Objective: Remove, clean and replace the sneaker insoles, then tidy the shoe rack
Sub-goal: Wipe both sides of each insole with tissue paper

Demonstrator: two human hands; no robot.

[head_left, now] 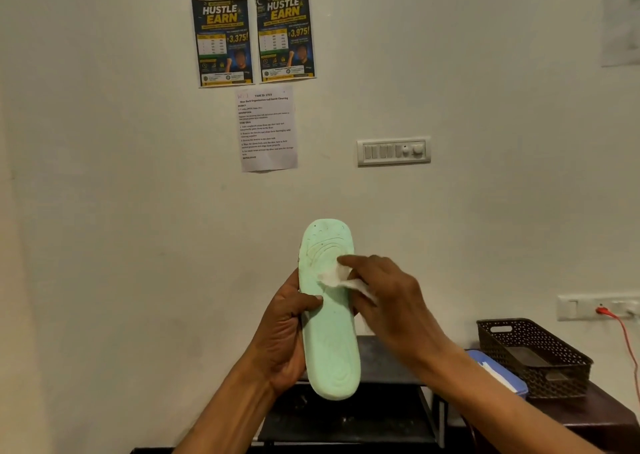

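A mint-green sneaker insole (330, 342) is held upright in front of the wall, toe end up. My left hand (280, 335) grips its left edge around the middle, thumb across the front. My right hand (388, 297) presses a crumpled white wipe (334, 277) against the insole's upper part, fingertips on the wipe. The black shoe rack (381, 367) stands below and behind the insole, mostly hidden by my hands and forearms.
A dark woven basket (533, 356) sits on a brown table (602, 415) at the right, with a blue wipes pack (498, 372) beside it. A red cable (623, 335) hangs from a wall socket. Posters and a switch panel (394, 151) are on the wall.
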